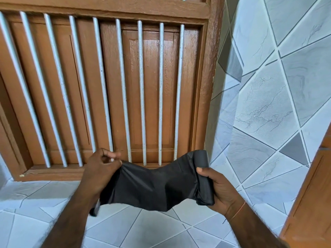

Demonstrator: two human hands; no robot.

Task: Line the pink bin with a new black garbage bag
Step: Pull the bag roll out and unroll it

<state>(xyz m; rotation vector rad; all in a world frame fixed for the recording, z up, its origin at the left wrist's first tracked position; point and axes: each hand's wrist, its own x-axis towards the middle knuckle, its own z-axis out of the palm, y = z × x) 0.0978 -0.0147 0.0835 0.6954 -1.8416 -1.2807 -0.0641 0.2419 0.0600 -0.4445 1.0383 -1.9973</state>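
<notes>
A black garbage bag (154, 187) is stretched between my hands, low in the middle of the view. My left hand (100, 172) pinches the bag's loose left end between thumb and fingers. My right hand (216, 188) grips the roll of black bags (203, 160), which stands upright in my fist with its top poking above my thumb. The unrolled sheet sags slightly between the two hands. No pink bin shows in this view.
Straight ahead is a brown wooden window frame (206, 86) with white vertical bars (141, 93) and closed shutters. A grey tiled ledge (143, 228) runs beneath my arms. A tiled wall (268, 104) is at right, with a brown wooden edge (311, 203) at far right.
</notes>
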